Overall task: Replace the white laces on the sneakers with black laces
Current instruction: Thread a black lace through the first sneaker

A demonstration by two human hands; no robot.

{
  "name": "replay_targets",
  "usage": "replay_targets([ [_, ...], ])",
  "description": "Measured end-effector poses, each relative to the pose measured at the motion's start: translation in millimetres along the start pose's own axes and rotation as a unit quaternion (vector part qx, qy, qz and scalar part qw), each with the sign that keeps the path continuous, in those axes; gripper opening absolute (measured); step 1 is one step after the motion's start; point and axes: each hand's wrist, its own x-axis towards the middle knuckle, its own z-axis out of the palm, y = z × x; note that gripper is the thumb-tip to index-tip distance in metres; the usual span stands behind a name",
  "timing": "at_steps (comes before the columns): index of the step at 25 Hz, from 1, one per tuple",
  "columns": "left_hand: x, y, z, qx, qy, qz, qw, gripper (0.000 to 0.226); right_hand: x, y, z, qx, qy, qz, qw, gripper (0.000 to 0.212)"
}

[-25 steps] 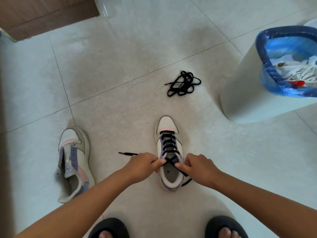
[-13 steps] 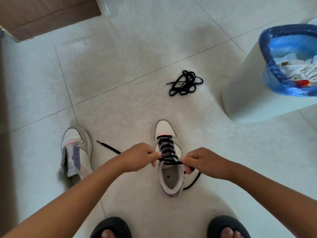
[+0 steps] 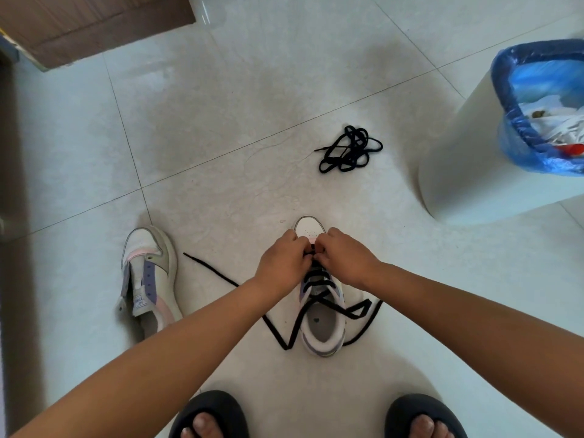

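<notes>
Both hands (image 3: 316, 263) forward; two sneakers (image 3: 322, 311).

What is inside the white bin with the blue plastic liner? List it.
Inside the white bin with the blue plastic liner lie white laces, crumpled white scraps and a red object. Whatever sits deeper is covered, and the frame edge cuts off the rest.

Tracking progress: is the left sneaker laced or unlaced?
Unlaced: the left sneaker shows bare purple eyelets and a loose tongue, no lace.

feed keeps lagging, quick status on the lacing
Left hand and right hand both pinching black lace near toe of white sneaker. Loose ends trail on floor. Second sneaker unlaced; spare black lace bundle untouched.
</notes>
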Motion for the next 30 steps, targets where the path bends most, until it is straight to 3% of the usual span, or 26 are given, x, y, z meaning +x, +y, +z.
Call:
replay_targets([
  [3, -2, 6, 4, 0.011, 0.036, 0.034, 0.999, 0.005, 1, -5, 2, -0.119, -0.009, -0.044, 0.992, 0.024],
  [5, -5, 0, 9, -0.018, 0.056, 0.065, 0.996, 0.019, -4, 1, 4, -0.165, 0.015, -0.111, 0.980, 0.025],
  [8, -9, -6, 13, -0.072, 0.049, 0.084, 0.993, 0.003, -14, 19, 15, -0.158, 0.051, -0.131, 0.977, 0.025],
  [11, -13, -4, 15, -0.135, 0.069, 0.057, 0.987, 0.013, -20, 25, 26, -0.103, 0.058, -0.078, 0.990, 0.006],
  [13, -17, -1, 14, -0.154, 0.080, 0.037, 0.984, 0.011, -20, 21, 22, -0.080, 0.063, -0.058, 0.993, 0.018],
  [15, -18, 1, 13, -0.120, 0.059, 0.040, 0.990, 0.017, -21, 17, 17, -0.079, 0.080, -0.054, 0.992, 0.016],
  [16, -16, 2, 12, -0.089, 0.049, 0.039, 0.994, 0.020, -21, 15, 17, -0.105, 0.107, -0.078, 0.986, 0.019],
  [19, -7, 12, 9, -0.017, 0.021, 0.027, 0.999, 0.016, -22, 7, 9, -0.184, 0.083, -0.106, 0.974, 0.046],
  [22, -6, 11, 13, 0.018, 0.019, 0.094, 0.995, 0.028, -21, 8, 8, -0.221, 0.089, -0.134, 0.962, 0.056],
  [25, -12, -1, 18, 0.007, 0.019, 0.109, 0.994, 0.020, -21, 25, 15, -0.204, 0.106, -0.154, 0.961, 0.068],
  [27, -13, -2, 17, -0.005, 0.036, 0.104, 0.994, 0.016, -26, 22, 10, -0.168, 0.094, -0.141, 0.971, 0.057],
  [29, -14, -4, 16, -0.069, 0.084, 0.097, 0.989, 0.009, -26, 17, 7, -0.098, 0.090, -0.089, 0.987, 0.022],
  [30, -17, -3, 14, -0.107, 0.108, 0.091, 0.984, 0.006, -28, 16, 5, -0.065, 0.077, -0.064, 0.993, 0.016],
])
